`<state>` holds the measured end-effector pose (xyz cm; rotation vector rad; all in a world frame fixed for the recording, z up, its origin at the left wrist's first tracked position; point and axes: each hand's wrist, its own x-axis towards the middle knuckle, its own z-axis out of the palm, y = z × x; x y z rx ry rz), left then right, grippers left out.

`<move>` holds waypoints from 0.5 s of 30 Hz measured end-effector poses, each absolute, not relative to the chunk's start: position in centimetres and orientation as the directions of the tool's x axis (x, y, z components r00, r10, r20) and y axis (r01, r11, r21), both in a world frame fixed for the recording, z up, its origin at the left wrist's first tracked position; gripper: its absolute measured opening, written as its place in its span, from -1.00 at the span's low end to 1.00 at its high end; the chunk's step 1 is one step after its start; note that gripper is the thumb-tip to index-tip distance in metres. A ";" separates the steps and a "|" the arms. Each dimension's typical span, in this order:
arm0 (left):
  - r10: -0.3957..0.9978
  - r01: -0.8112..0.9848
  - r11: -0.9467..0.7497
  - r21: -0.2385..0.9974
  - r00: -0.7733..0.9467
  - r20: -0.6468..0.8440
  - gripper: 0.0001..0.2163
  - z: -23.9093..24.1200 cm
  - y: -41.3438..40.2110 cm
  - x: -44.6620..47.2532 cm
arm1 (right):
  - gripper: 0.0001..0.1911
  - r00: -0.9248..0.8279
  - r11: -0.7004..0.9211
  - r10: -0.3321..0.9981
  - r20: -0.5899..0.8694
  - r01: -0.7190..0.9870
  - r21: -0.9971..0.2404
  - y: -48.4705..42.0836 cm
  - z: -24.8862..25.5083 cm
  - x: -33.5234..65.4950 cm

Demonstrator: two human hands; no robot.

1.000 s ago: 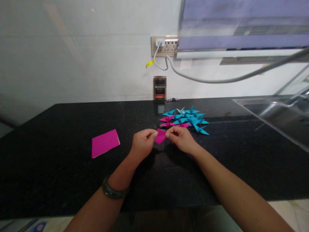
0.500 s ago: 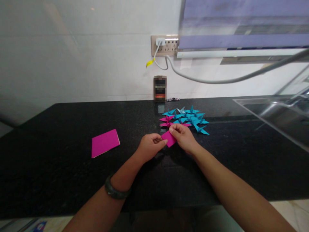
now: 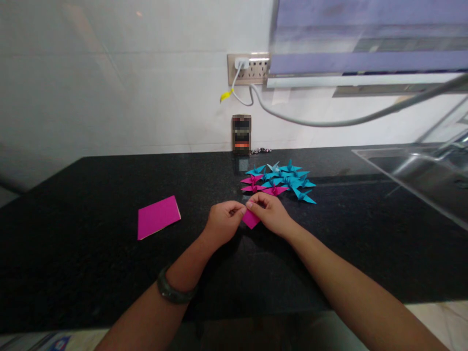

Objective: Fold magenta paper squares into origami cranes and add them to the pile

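Both my hands pinch a small folded pink paper (image 3: pixel 251 220) just above the black countertop (image 3: pixel 73 204). My left hand (image 3: pixel 223 222) grips its left corner with thumb and fingers closed. My right hand (image 3: pixel 268 212) holds the top edge, fingers curled over it. Only the paper's lower tip shows between the hands. Just behind them lies a cluster of finished origami cranes (image 3: pixel 281 181), mostly blue with a few pink ones on its left side.
A stack of pink paper squares (image 3: pixel 158 217) lies to the left. A small dark box (image 3: pixel 242 134) stands against the white wall under a socket strip (image 3: pixel 248 69) with a trailing cable. A steel sink (image 3: pixel 420 170) is at the right.
The hands have drawn closer together over the pink paper and turned it, so less of it shows now. Nothing else on the counter has moved.
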<state>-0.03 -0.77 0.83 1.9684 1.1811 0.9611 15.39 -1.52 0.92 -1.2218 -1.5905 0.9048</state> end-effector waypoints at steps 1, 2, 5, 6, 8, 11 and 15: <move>0.910 0.440 -0.387 0.811 0.325 0.258 -0.80 0.8 -0.8 0.0 | -0.83 -0.093 0.234 0.972 0.216 0.293 -0.927 -1.5 0.8 15.4; 0.911 0.436 -0.383 0.814 0.322 0.256 -0.80 0.8 -0.8 0.0 | -0.82 -0.086 0.228 0.973 0.212 0.278 -0.933 -1.5 0.8 15.4; 0.913 0.411 -0.376 0.830 0.318 0.256 -0.81 0.8 -0.8 0.0 | -0.79 -0.068 0.220 0.975 0.210 0.264 -0.939 -1.4 0.7 15.4; 0.913 0.406 -0.376 0.833 0.318 0.257 -0.81 0.8 -0.8 0.0 | -0.78 -0.059 0.221 0.975 0.213 0.275 -0.936 -1.4 0.7 15.4; 0.912 0.403 -0.377 0.834 0.319 0.258 -0.82 0.9 -0.9 0.1 | -0.77 -0.037 0.227 0.973 0.227 0.307 -0.924 -1.4 0.7 15.5; 0.911 0.408 -0.376 0.832 0.326 0.252 -0.82 1.2 -1.0 0.2 | -0.76 -0.027 0.239 0.969 0.245 0.346 -0.907 -1.4 0.6 15.6; 0.916 0.400 -0.344 0.850 0.344 0.208 -0.83 1.2 -1.0 0.3 | -0.77 -0.107 0.293 0.956 0.273 0.398 -0.869 -1.4 0.7 15.8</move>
